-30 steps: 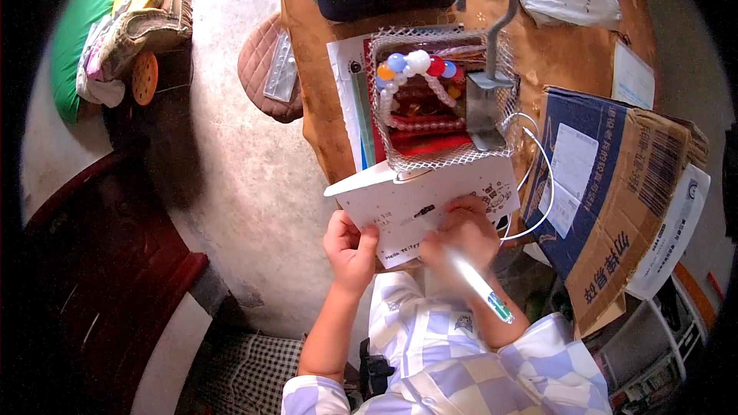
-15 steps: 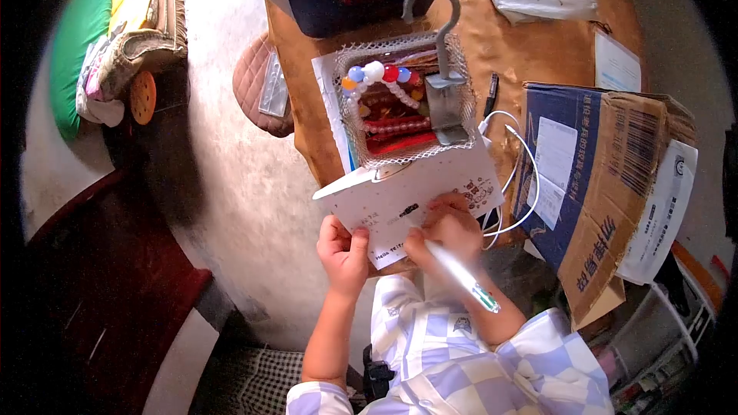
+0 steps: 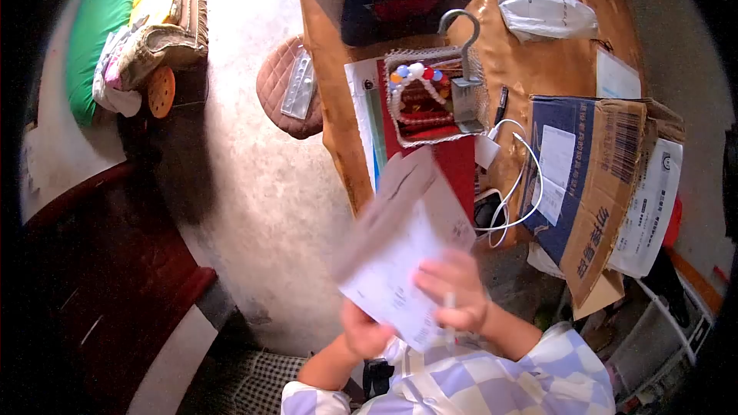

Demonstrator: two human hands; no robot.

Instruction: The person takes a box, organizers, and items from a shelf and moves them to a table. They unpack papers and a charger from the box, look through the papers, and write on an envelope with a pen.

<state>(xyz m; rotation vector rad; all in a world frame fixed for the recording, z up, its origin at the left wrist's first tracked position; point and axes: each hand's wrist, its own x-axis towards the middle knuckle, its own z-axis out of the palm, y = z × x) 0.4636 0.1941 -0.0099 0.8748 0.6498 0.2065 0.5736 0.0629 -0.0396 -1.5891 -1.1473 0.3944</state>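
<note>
A white notebook [image 3: 403,261] with small printed drawings is tilted above my lap, blurred by motion. My left hand [image 3: 367,330] grips its lower left corner, thumb on top. On the notebook's right side lies my right hand [image 3: 455,292], fingers bent against the cover. A whitish pen [image 3: 450,311] sits in that hand, smeared and seen nearly end-on. Beyond the notebook, a mesh basket [image 3: 396,111] holds a string of colored beads [image 3: 417,71] and a grey hook [image 3: 470,31]. Under the basket is a red book or folder [image 3: 459,173].
A cardboard box [image 3: 615,177] stands at the right beside a white cable [image 3: 540,177]. On the table [image 3: 338,123] are a black pen [image 3: 502,100] and a white plastic bag [image 3: 546,11]. A brown padded stool [image 3: 273,96] stands left, bearing a clear plastic case [image 3: 298,88].
The notebook has been drawn away from the basket toward my body and tilted, uncovering the red book. Both hands have moved down with it, and the pen has turned.
</note>
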